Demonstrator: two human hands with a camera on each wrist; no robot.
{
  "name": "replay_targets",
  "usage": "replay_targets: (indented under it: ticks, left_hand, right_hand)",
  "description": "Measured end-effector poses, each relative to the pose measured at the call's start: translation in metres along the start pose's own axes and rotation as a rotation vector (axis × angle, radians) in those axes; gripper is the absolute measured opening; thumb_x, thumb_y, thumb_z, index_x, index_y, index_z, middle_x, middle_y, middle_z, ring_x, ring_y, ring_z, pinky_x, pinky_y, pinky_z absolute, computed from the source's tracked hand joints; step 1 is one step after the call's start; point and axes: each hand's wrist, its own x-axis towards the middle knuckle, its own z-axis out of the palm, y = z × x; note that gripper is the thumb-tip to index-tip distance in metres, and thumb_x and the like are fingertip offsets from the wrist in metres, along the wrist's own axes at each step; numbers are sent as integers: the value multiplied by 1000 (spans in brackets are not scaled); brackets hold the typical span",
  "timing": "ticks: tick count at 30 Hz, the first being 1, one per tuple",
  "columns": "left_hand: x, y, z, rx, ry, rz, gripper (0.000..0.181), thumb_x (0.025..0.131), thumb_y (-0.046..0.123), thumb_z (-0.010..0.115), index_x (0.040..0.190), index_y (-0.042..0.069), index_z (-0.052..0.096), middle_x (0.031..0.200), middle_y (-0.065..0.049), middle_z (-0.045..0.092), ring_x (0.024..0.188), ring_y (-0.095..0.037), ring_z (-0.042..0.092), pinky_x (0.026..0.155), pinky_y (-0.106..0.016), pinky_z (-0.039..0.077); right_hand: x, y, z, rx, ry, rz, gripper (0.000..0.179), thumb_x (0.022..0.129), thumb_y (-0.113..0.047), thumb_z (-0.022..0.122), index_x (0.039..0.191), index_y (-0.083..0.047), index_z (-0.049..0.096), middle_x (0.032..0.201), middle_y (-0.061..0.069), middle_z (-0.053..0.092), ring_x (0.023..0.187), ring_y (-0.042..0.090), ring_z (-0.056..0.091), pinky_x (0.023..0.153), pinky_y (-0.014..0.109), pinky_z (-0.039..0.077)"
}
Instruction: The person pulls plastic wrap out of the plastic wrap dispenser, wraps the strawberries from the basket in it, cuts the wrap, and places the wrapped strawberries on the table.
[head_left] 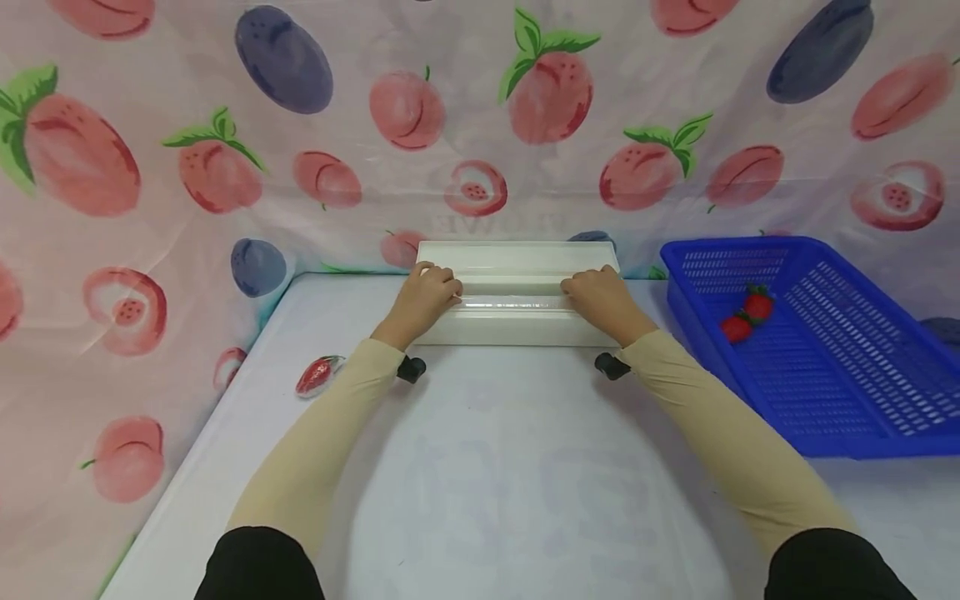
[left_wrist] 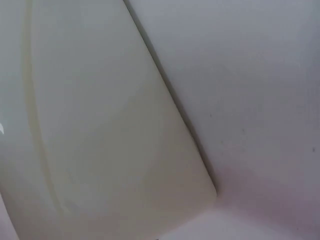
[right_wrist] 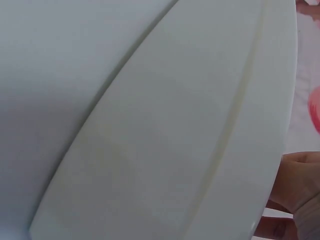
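A long white box that looks like a cling film dispenser (head_left: 517, 333) stands at the table's far edge. Across its middle, between the two hands, runs a shiny strip of clear film (head_left: 513, 302). My left hand (head_left: 426, 296), fingers curled, pinches the film near the box's left end. At the right end my right hand (head_left: 600, 298) pinches it in the same way. Both wrist views are mostly filled by the smooth white front of the box (left_wrist: 110, 125); the left fingers are hidden there. Part of a hand (right_wrist: 295, 185) shows at the right wrist view's edge.
A blue plastic basket (head_left: 847, 425) at the right holds red strawberries (head_left: 758, 305). On the table's left lies a strawberry in clear wrap (head_left: 318, 377), beside the left forearm. A fruit-print cloth (head_left: 480, 108) hangs behind the white table (head_left: 540, 483).
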Motion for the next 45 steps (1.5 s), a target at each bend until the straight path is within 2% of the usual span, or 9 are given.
replay_targets:
  ticks: [4, 9, 15, 21, 28, 35, 41, 45]
  left_hand:
    - [-3, -2, -1, 1, -28, -13, 12, 83, 20, 70, 91, 12, 69, 90, -6, 64, 89, -22, 63, 98, -40, 42]
    - [-7, -2, -5, 8, -22, -49, 11, 83, 17, 70, 90, 10, 69, 90, -8, 63, 87, -25, 63, 96, -41, 43]
    - [-12, -5, -8, 33, -21, -78, 7, 83, 16, 70, 87, 10, 68, 88, -7, 67, 87, -26, 63, 98, -43, 43]
    - [-14, -7, -11, 55, -24, -109, 8, 82, 16, 70, 87, 10, 68, 87, -7, 67, 86, -25, 63, 98, -44, 42]
    - [-11, -7, -15, 80, 31, -132, 6, 81, 15, 69, 83, 9, 68, 81, -8, 67, 79, -25, 63, 85, -44, 46]
    - [-13, -6, -16, 101, 58, -169, 5, 83, 15, 68, 83, 10, 68, 82, -7, 67, 83, -25, 64, 90, -45, 44]
    - [-15, -6, -20, 84, 134, -177, 9, 81, 18, 69, 83, 10, 69, 81, -8, 67, 87, -28, 64, 88, -45, 44]
    - [-16, -8, -24, 87, 130, -190, 12, 82, 22, 68, 86, 10, 69, 82, -8, 67, 89, -28, 62, 89, -45, 43]
  right_hand:
    - [-11, 10, -2, 5, 12, 27, 6, 87, -6, 60, 86, -5, 66, 83, 13, 70, 76, 30, 66, 66, 46, 47]
    - [-20, 18, -4, 25, 10, 41, 9, 86, -8, 63, 93, -3, 67, 89, 15, 71, 82, 32, 67, 74, 51, 48]
    - [-28, 23, -4, 25, 25, 47, 8, 85, -6, 64, 92, -4, 69, 88, 15, 71, 80, 31, 67, 72, 49, 47]
    - [-29, 25, -5, 23, 82, 44, 9, 86, -2, 61, 85, -4, 69, 82, 15, 70, 73, 31, 66, 69, 51, 48]
    - [-28, 27, -10, 24, 101, 93, 9, 85, -3, 63, 84, -4, 72, 81, 16, 71, 75, 33, 66, 72, 53, 48]
    - [-31, 28, -12, 23, 171, 78, 9, 82, -6, 68, 89, -6, 74, 84, 15, 72, 76, 32, 67, 74, 52, 48]
    - [-31, 32, -18, 26, 190, 75, 11, 82, -8, 68, 91, -8, 75, 84, 14, 72, 76, 31, 67, 72, 52, 48]
    - [-32, 35, -22, 35, 213, 79, 11, 83, -8, 67, 91, -8, 75, 84, 15, 73, 76, 32, 67, 72, 52, 48]
